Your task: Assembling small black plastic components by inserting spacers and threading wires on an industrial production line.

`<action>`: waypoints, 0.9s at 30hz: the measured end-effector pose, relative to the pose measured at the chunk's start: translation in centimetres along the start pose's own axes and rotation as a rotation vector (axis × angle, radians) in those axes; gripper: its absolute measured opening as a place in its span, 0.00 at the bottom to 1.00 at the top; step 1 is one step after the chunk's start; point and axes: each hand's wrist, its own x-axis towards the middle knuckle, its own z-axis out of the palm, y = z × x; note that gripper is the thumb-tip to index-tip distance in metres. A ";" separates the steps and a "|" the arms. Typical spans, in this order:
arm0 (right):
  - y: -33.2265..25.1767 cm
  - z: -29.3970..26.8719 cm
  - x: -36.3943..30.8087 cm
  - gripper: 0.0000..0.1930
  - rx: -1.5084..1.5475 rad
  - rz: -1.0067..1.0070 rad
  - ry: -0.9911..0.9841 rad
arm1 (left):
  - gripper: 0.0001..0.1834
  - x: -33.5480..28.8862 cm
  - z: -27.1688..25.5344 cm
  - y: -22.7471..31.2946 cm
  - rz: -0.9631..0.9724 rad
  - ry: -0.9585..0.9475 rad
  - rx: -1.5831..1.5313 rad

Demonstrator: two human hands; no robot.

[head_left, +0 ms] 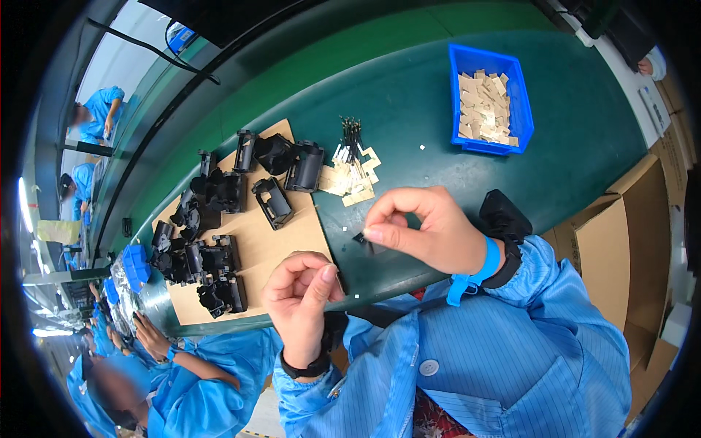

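My right hand (431,228) is above the green table (416,182), its thumb and index finger pinched together. Just beside those fingertips a small dark piece (363,239) shows; I cannot tell if it is held or lies on the table. My left hand (301,296) is near the table's front edge, fingers curled and thumb pressed to them. Whatever it may hold is hidden. Beyond my hands lies a bunch of thin black-tipped leads with flat beige pieces (352,179). To the left, several black plastic housings (273,202) sit on a cardboard sheet (292,241).
A blue bin (527,109) of small beige pieces (483,108) stands at the far right. Tiny white bits (422,147) dot the table. An open cardboard box (602,252) is at my right. A co-worker in blue (197,387) sits close on my left.
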 end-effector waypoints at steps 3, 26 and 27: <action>-0.1 -0.6 0.1 0.05 -0.096 -0.024 0.084 | 0.03 -0.1 -1.4 0.2 0.061 -0.235 0.416; 0.6 0.8 -0.4 0.05 -0.157 -0.132 0.051 | 0.05 0.6 2.4 -1.6 0.083 0.002 -0.089; 0.7 0.8 -0.3 0.05 -0.156 -0.132 0.052 | 0.05 0.6 2.4 -1.6 0.117 0.012 -0.078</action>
